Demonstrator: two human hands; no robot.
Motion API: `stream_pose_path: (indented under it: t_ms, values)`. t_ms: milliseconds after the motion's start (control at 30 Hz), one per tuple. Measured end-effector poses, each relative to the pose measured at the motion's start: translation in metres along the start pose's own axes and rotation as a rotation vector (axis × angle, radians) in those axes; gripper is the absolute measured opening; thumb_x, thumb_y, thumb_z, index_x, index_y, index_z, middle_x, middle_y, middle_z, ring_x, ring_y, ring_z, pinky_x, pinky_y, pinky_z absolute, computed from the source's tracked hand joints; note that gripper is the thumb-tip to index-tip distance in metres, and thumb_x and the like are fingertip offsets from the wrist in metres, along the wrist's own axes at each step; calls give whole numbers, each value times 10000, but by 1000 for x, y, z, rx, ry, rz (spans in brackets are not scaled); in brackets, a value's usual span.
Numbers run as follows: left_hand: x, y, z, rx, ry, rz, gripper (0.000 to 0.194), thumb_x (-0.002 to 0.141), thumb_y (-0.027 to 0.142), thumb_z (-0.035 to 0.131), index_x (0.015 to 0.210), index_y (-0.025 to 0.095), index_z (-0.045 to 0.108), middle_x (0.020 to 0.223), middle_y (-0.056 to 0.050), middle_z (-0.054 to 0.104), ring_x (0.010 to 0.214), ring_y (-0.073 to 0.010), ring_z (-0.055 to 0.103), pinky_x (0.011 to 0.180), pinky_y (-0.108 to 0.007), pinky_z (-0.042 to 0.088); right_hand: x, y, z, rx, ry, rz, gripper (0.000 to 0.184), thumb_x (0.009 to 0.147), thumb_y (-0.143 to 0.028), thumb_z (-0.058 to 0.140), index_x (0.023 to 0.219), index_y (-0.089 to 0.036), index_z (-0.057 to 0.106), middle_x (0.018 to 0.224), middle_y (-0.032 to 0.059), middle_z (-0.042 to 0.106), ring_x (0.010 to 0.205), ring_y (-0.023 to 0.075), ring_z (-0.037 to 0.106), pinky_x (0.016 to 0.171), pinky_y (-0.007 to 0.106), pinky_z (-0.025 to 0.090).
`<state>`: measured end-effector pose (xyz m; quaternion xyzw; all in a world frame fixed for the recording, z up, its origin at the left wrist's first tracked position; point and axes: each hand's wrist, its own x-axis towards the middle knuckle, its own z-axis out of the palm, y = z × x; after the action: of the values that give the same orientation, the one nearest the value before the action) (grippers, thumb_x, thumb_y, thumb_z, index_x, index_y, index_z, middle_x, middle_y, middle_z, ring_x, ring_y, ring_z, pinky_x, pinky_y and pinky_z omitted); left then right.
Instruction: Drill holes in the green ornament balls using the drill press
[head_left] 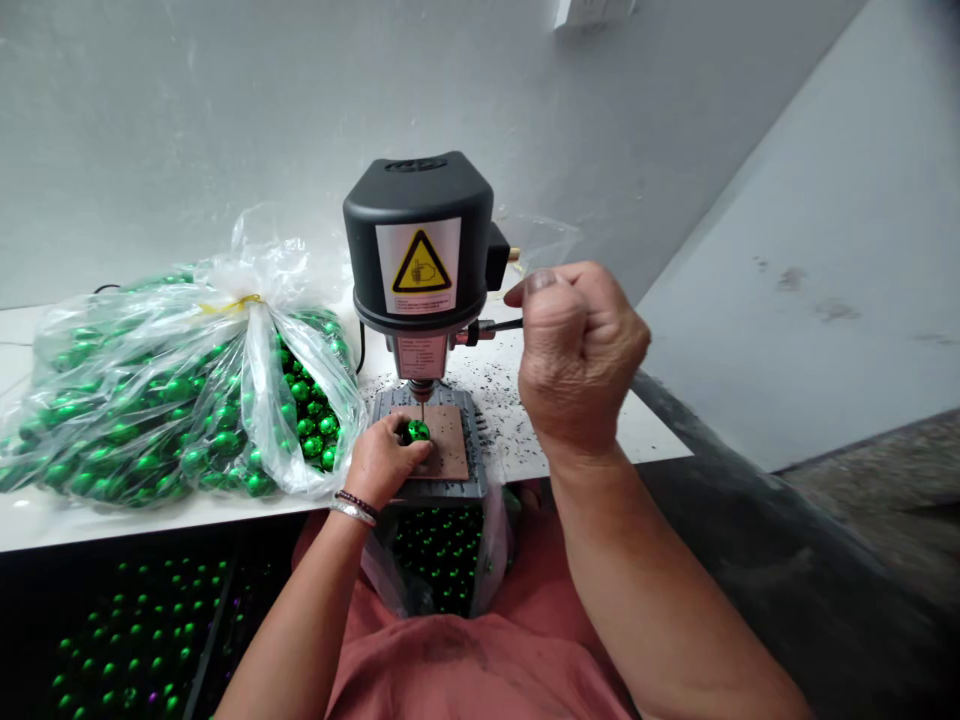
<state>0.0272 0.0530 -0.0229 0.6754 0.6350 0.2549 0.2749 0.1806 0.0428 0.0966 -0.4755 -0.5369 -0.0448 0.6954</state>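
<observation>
A small black bench drill [418, 240] with a yellow warning label stands on the white table [652, 425]. My left hand [382, 460] is closed on a shiny green ball [417, 431], pressing it on the brown pad [450, 445] under the drill bit. My right hand [577, 355] is a fist wrapped round the drill's feed lever [491, 326] on the machine's right side. A bracelet sits on my left wrist.
A tied clear plastic bag [172, 390] full of green balls lies left of the drill. Another open bag of green balls [439, 555] sits on my lap, with more in a dark bin [127, 640] below left. Dark shavings litter the table. Grey walls behind and to the right.
</observation>
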Motion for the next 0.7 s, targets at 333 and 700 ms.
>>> stream_pose_path:
  t_ms: [333, 700]
  values:
    - [-26, -7, -29, -198, -446, 37, 459, 514, 377, 734, 935, 199, 688, 862, -43, 692, 788, -197, 615, 690, -260, 447, -4, 0, 1, 10, 11, -7, 238, 819, -276, 434, 615, -172, 501, 519, -53, 397, 491, 30, 357, 516, 186, 357]
    - [-18, 2, -18, -1290, -132, -433, 139, 655, 168, 627, 760, 129, 544, 682, -4, 564, 678, -102, 574, 758, -296, 487, -8, 5, -1, 46, -42, -21, 267, 843, -355, 394, 689, -168, 508, 560, -51, 415, 517, 29, 389, 562, 197, 386]
